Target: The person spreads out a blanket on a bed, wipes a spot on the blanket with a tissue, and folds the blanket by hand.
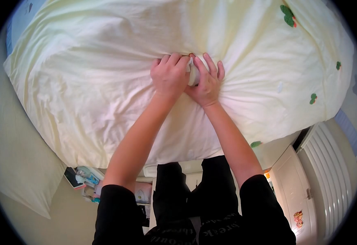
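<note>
A pale cover (pixel 105 102) with a few green and red prints lies spread out, creased towards the middle. There, my left hand (pixel 171 75) has its fingers curled down against a small white object (pixel 194 74), which I cannot make out clearly. My right hand (pixel 206 83) is around the other side of this object, thumb below it, with some fingers spread over the cloth. The two hands nearly touch, and they hide part of the white object.
Small items (pixel 86 175) sit on a shelf at the lower left, near a pink thing (pixel 143 192). A white door (pixel 295 192) and a ribbed radiator (pixel 327 163) stand at the lower right. A pale curtain-like cloth (pixel 15 143) hangs at the left.
</note>
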`<state>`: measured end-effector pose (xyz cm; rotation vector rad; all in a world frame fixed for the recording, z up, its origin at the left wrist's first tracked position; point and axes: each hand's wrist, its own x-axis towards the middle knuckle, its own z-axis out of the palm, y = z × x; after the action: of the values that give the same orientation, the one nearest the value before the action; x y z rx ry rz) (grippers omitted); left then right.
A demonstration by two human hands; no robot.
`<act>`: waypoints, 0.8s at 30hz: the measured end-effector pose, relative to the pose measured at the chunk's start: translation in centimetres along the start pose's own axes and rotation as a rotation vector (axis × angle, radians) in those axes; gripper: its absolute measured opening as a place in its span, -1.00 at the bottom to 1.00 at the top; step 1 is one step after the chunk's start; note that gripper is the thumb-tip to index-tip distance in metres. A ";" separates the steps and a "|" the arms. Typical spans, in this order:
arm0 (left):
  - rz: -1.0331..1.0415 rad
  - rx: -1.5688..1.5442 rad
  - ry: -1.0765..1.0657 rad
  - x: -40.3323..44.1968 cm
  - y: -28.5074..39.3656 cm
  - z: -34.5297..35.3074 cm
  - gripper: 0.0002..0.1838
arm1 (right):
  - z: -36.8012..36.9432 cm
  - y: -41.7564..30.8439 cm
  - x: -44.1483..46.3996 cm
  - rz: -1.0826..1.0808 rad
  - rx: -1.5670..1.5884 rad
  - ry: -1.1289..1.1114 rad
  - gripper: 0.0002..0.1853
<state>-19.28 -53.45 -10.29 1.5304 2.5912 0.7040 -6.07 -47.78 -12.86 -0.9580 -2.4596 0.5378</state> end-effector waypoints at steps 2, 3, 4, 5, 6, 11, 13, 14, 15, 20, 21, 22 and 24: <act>-0.018 0.007 -0.034 0.0 -0.1 0.2 -0.76 | 0.2 0.2 -0.2 -0.026 -0.011 0.005 -0.19; -0.012 0.015 -0.035 -0.3 -0.3 -0.1 -0.77 | 0.2 0.4 -0.2 -0.036 -0.018 0.009 -0.18; -0.003 0.022 -0.031 -0.8 -1.0 -0.8 -0.79 | 0.3 0.6 -0.1 -0.046 -0.020 0.000 -0.16; 0.002 0.033 -0.030 -1.5 -1.7 -1.6 -0.80 | 0.2 0.6 -0.2 -0.056 -0.018 -0.012 -0.15; -0.006 0.002 -0.045 -2.1 -2.3 -2.5 -0.81 | 0.0 0.5 -0.3 -0.066 -0.013 -0.027 -0.13; -0.487 -0.468 -0.075 -5.4 -3.0 -6.1 -0.77 | -2.6 -0.7 0.6 -0.043 0.079 -0.163 -0.27; -0.528 -0.541 -0.036 -6.4 -2.8 -7.0 -0.74 | -2.7 -1.3 -0.4 -0.024 0.043 -0.176 -0.37; -0.550 -0.578 -0.017 -6.9 -2.7 -7.3 -0.73 | -2.7 -1.6 -1.2 0.001 0.022 -0.168 -0.42; -0.536 -0.613 0.025 -7.1 -2.3 -7.3 -0.74 | -2.7 -2.1 -1.6 0.024 0.000 -0.158 -0.47; -0.591 -0.718 0.136 -7.2 0.2 -5.8 -0.75 | -1.9 -4.2 -1.9 0.154 -0.034 -0.082 -0.63; -0.623 -0.710 0.140 -7.2 0.4 -5.7 -0.72 | -1.6 -4.5 -1.9 0.164 -0.055 -0.068 -0.63; -0.652 -0.704 0.146 -7.1 0.5 -5.6 -0.70 | -1.5 -4.6 -1.8 0.166 -0.055 -0.065 -0.61; -0.612 -0.658 0.100 -6.9 0.8 -5.5 -0.68 | -1.4 -4.6 -1.9 0.171 -0.054 -0.061 -0.57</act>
<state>-16.62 -60.86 -6.28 0.4969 2.3093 1.3576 -6.52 -51.96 -9.89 -1.1986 -2.4708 0.5673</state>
